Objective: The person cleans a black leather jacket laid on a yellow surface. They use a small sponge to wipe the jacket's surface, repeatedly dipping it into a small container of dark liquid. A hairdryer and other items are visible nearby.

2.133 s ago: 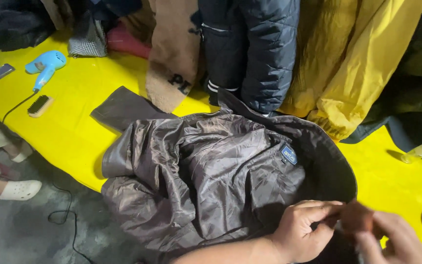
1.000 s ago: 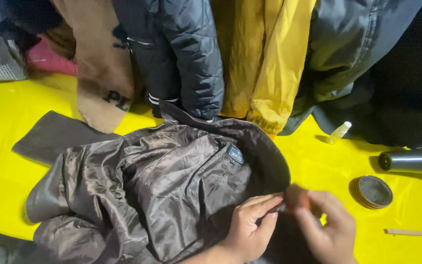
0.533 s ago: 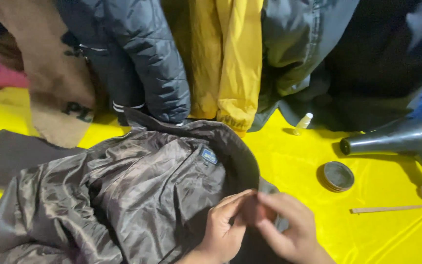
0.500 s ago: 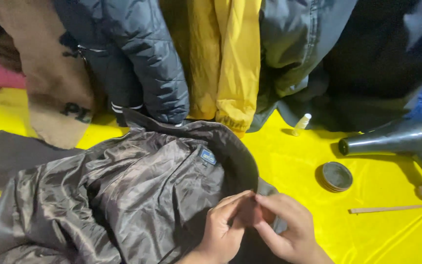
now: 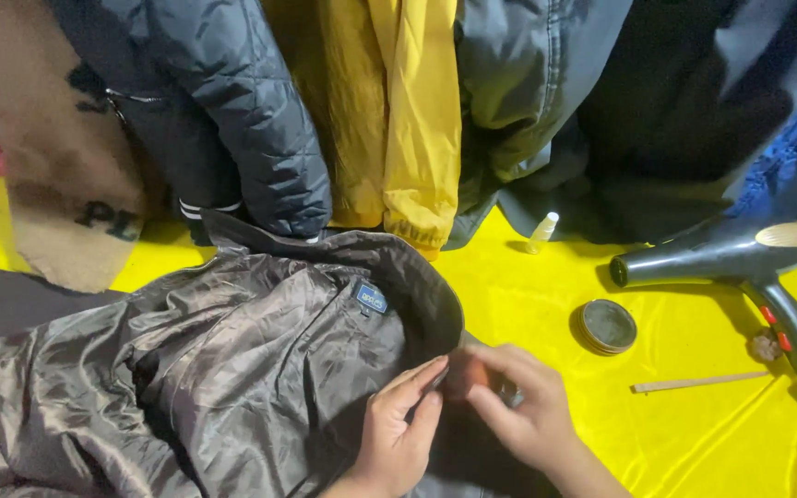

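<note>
Dark brown jacket [image 5: 232,369], lining up, spread over the near-left part of the yellow sheet [image 5: 528,295]; small blue rectangular label [image 5: 371,298] below the collar. Left hand [image 5: 398,433] and right hand [image 5: 518,410] meeting at the jacket's front edge, fingertips pressed together, pinching the fabric. To the right: round flat tin [image 5: 607,326], thin wooden stick [image 5: 698,381], dark hair dryer [image 5: 740,267], small white bottle [image 5: 541,232]. Along the far edge: navy quilted jacket [image 5: 232,111], yellow coat [image 5: 389,111], grey coat [image 5: 528,101].
</note>
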